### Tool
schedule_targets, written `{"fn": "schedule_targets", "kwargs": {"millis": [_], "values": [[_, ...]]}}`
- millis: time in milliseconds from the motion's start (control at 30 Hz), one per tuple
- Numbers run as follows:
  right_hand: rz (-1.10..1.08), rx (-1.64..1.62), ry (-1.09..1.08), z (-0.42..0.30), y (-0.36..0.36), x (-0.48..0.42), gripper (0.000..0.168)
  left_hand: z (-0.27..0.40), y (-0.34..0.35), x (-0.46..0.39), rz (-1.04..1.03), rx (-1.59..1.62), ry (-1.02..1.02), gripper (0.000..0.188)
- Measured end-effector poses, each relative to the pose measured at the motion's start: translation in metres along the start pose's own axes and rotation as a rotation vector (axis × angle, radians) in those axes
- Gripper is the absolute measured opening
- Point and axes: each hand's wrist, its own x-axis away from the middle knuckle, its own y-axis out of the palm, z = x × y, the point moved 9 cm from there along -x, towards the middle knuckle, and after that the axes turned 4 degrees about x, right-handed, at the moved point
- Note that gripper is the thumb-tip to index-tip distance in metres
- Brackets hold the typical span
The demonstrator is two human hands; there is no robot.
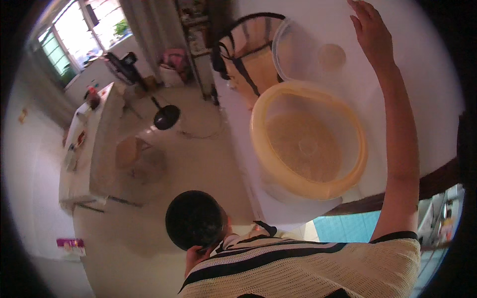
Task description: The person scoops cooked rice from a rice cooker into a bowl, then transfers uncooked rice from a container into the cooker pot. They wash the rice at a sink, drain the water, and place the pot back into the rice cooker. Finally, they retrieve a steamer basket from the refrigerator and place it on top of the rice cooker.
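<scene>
My left hand (199, 254) grips the rim of a dark round pot or basin (194, 220), held low beside my body; its inside is dark and I cannot tell what it holds. My right arm stretches far out over the white table (372, 156), and my right hand (372, 31) is at the top edge of the view, fingers slightly apart, with nothing seen in it. A large clear plastic container with a yellow-orange rim (257, 130) stands on the table between them. Behind it lies a clear round lid or tub (276, 56), near a tan round spot.
A dark-framed chair (257, 16) stands at the table's far left side. Across the floor are a black standing fan (125, 69), a small stool (128, 151) and a second covered table (100, 130) bearing several items. A window (84, 33) is at the upper left.
</scene>
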Motion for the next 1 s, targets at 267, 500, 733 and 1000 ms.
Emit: {"fn": "schedule_targets", "kwargs": {"millis": [267,500,733,1000], "values": [[0.016,0.255,-0.244,-0.04,0.023,0.075,0.021,0.147,-0.054,-0.167,0.032,-1.39,0.453,0.029],[-1.583,0.028,0.095,-0.078,0.156,0.256,0.033,0.104,0.108,-0.076,-0.165,-0.621,0.109,0.04],[-1.56,-0.254,-0.107,-0.144,0.168,0.269,0.041,0.107,0.095,-0.1,-0.239,-0.542,-0.12,0.041],[-1.67,-0.745,0.17,-0.126,0.172,0.269,0.053,0.111,0.068,-0.079,-0.002,-0.627,-0.02,0.035]]}}
